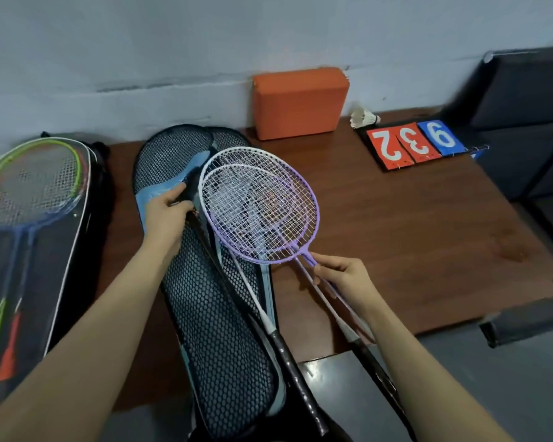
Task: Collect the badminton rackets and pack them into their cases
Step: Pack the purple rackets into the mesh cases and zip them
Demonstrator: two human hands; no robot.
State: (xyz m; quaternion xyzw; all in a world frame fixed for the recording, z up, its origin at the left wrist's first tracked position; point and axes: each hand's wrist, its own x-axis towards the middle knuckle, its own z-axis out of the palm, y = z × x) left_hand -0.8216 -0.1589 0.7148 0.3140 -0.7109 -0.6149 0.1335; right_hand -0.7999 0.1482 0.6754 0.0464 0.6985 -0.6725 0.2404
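Two purple-and-white rackets (pixel 262 205) lie stacked, heads overlapping, held above the brown table (pixel 396 234). My right hand (pixel 342 279) pinches their two thin shafts just below the heads. Under them lies an open black mesh racket case (pixel 211 314) with a blue lining. My left hand (pixel 166 215) grips the case's upper flap edge near its head end. A third racket with a black grip (pixel 288 358) lies partly inside that case. At the far left a second case (pixel 61 250) holds green and red rackets (pixel 32 183).
An orange foam block (pixel 300 102) leans against the wall at the back. A shuttlecock (pixel 363 118) and a flip scoreboard (pixel 415 143) sit at the back right. Dark padded seating (pixel 524 122) borders the table's right side.
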